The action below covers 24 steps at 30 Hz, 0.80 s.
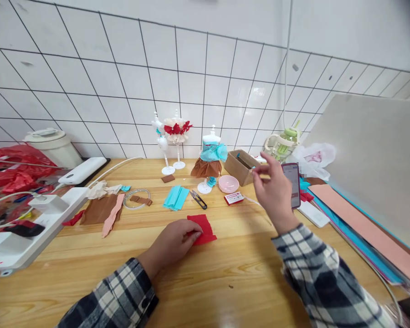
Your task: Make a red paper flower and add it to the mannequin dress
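My left hand (177, 239) rests low over the wood table, thumb and fingers closed on the left edge of a small piece of red crepe paper (203, 228). My right hand (272, 189) is raised to the right of it, thumb and forefinger pinched together; whatever they hold is too fine to make out. Beyond the red piece lie black-handled thread snips (198, 199) and folded turquoise crepe paper (176, 197). A mini dress form (211, 157) in a turquoise top and brown skirt stands behind them. A small white-and-red box (233, 198) sits near a pink bowl (228, 184).
Two more mini dress forms (178, 146) stand by the tiled wall. A cardboard box (242, 166), a phone (291, 184) and a green-lidded bottle (287, 142) are at right. Paper scraps (100, 209), a wire coil (125, 201) and a power strip (41, 234) lie left.
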### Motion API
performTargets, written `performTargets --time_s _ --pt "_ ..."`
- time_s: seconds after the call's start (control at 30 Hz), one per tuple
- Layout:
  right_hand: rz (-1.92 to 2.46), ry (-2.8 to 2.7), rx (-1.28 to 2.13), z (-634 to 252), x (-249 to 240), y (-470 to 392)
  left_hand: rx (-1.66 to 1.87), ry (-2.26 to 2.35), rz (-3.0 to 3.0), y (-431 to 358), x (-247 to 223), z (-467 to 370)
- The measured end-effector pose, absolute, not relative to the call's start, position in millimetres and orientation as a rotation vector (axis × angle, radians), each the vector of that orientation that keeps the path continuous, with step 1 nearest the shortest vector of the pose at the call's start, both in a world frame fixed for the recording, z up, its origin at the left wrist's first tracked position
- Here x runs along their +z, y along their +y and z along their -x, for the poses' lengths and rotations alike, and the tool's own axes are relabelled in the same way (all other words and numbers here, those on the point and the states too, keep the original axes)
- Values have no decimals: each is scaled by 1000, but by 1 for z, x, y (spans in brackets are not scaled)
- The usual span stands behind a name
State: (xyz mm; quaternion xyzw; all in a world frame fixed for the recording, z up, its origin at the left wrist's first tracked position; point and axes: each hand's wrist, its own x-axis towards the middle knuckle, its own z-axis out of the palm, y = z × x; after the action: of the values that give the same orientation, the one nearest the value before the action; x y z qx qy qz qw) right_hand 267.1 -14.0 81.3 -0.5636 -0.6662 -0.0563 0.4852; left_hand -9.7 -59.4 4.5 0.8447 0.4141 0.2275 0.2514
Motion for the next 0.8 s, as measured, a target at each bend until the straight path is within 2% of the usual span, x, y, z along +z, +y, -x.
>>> performTargets --time_s 0.07,0.17,0.27,0.43,0.53,0.67,0.8 --pt "1533 -1698 -197 -283 94 16 588 1119 -2323 -59 5 12" --pt "1790 -1869 -114 -304 98 56 599 1086 -2347 -59 4 17" --pt "1834 -1858 -166 -310 95 70 597 1032 -2362 -61 1 19" --pt "1443 -1700 -308 -271 81 27 612 867 -2387 -65 0 12" --pt "1214 -1845 -192 -233 54 -16 783 975 -2295 -65 3 10" --pt "1004 -2223 -209 -202 17 -56 982 1158 -1933 -63 7 10" --pt "971 -2375 -212 -200 9 -63 1046 1127 -1640 -63 7 9"
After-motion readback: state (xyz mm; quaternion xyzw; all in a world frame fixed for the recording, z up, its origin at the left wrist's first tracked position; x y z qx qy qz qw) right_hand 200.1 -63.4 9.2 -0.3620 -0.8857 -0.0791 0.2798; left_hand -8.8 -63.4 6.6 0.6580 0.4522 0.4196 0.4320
